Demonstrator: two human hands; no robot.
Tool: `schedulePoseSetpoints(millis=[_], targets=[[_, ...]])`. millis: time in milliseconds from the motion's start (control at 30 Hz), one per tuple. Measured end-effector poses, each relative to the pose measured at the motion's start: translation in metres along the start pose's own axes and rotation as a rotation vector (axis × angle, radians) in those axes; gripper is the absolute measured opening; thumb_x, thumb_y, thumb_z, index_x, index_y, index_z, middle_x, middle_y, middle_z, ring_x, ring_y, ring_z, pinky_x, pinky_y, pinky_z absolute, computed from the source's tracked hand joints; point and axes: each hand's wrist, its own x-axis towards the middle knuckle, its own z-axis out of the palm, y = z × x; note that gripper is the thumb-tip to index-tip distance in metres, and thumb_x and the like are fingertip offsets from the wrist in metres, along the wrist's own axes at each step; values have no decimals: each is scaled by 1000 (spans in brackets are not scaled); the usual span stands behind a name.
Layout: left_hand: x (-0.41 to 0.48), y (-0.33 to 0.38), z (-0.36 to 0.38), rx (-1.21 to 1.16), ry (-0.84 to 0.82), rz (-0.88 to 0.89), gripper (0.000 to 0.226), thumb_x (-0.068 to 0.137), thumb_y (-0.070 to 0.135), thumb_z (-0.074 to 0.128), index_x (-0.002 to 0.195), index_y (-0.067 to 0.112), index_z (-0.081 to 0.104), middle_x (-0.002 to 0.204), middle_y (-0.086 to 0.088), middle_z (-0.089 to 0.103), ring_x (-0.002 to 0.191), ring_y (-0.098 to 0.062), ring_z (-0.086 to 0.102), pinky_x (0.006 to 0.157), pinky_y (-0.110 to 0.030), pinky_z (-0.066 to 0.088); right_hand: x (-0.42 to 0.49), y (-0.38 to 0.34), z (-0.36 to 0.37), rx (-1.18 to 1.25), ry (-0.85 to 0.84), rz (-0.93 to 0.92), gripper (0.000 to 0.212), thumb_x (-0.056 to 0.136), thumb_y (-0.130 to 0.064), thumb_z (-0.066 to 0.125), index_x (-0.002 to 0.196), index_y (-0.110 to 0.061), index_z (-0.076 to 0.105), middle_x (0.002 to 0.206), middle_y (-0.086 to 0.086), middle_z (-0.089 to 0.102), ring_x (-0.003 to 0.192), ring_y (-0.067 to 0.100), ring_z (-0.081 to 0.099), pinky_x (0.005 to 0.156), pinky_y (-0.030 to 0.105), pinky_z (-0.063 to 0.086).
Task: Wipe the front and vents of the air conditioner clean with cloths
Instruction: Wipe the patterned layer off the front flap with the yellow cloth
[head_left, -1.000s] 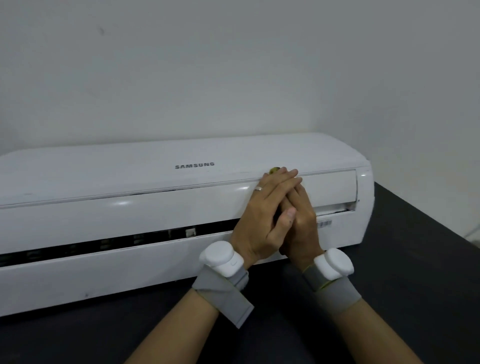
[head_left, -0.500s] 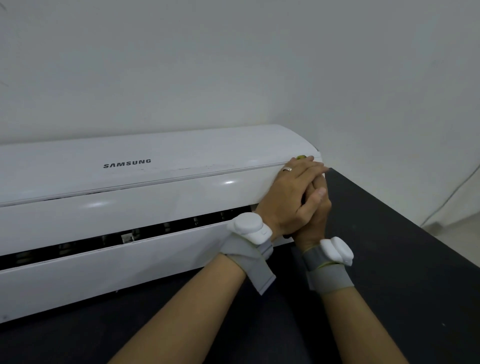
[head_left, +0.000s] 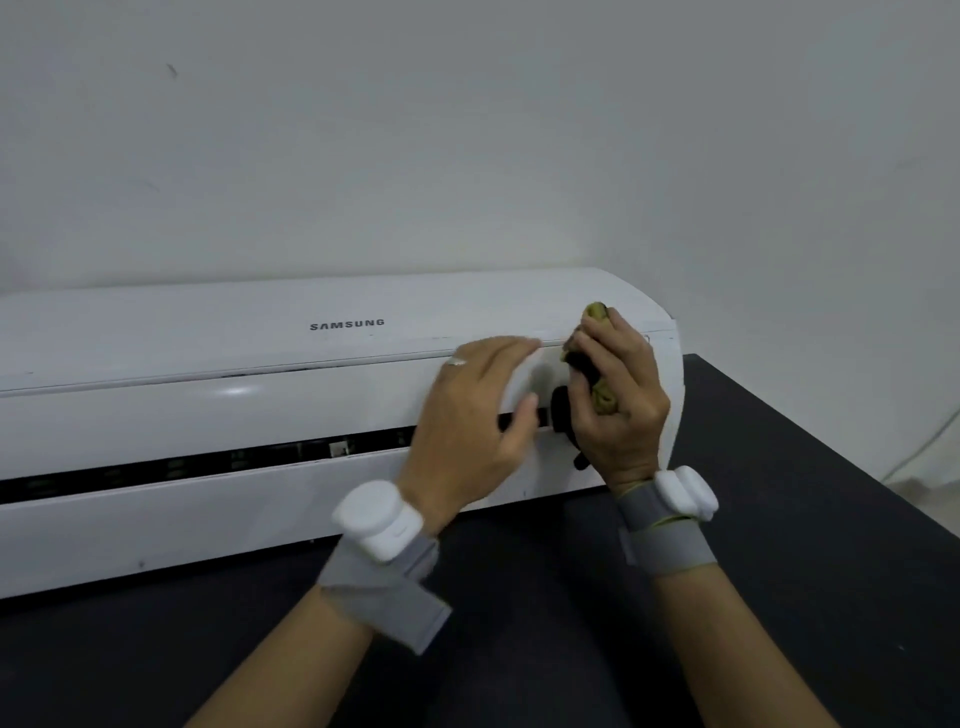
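White Samsung air conditioner (head_left: 208, 415) lies lengthwise on the black desk (head_left: 779, 519), its back toward the white wall (head_left: 467, 130) and its right end near the desk's far right part. The dark vent slot (head_left: 208, 462) runs along the lower front, below the glossy flap. Right hand (head_left: 623, 405) is at the unit's right end, over the front panel; its fingers (head_left: 597, 343) are curled around a bunched cloth (head_left: 575, 359), yellow-green and black, holding it against the panel. Part of the cloth pokes out above the fingers and a black part hangs toward the slot. Left hand (head_left: 467, 415) is just beside the right one, on its left, over the flap. It holds nothing and its fingers (head_left: 511, 345) are spread wide and relaxed, with the thumb at the level of the slot. The hand is slightly blurred, so contact with the flap cannot be told. A ring (head_left: 457, 362) is on one left finger. Each wrist carries a grey band with a white puck: left (head_left: 376, 517), right (head_left: 685, 491).
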Motion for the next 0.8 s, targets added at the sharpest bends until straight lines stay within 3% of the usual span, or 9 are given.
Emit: schedulePoseSetpoints(millis=[133,300,567,800], targets=[[-40,-37,-48,338,187,-85,37,81,20,51,111,8,66,107,-8,63,100,-30,56,86,-40,44,11,-36,18,136,-64,-110,24,81,7,62,105,7,67,115,18,62,118,36,54,97,48,46],[-68,-68,-87,613,241,-182,42,78,22,55,117,10,63,113,-8,59,108,-30,51,94,-38,35,13,-75,31,244,-115,-35,23,81,9,62,103,7,67,111,18,64,114,35,57,94,50,48],[-73,-75,-105,655,143,-241,47,76,25,50,116,6,62,115,-10,59,107,-31,54,94,-38,35,30,-126,55,469,-40,334,26,83,11,56,106,6,65,104,16,66,98,25,64,88,38,52],[-58,-73,-110,659,45,-327,40,71,26,53,105,6,62,102,-9,57,93,-33,51,81,-41,37,28,-141,60,530,-79,513,23,85,12,56,104,3,67,101,13,68,94,14,65,84,19,48]])
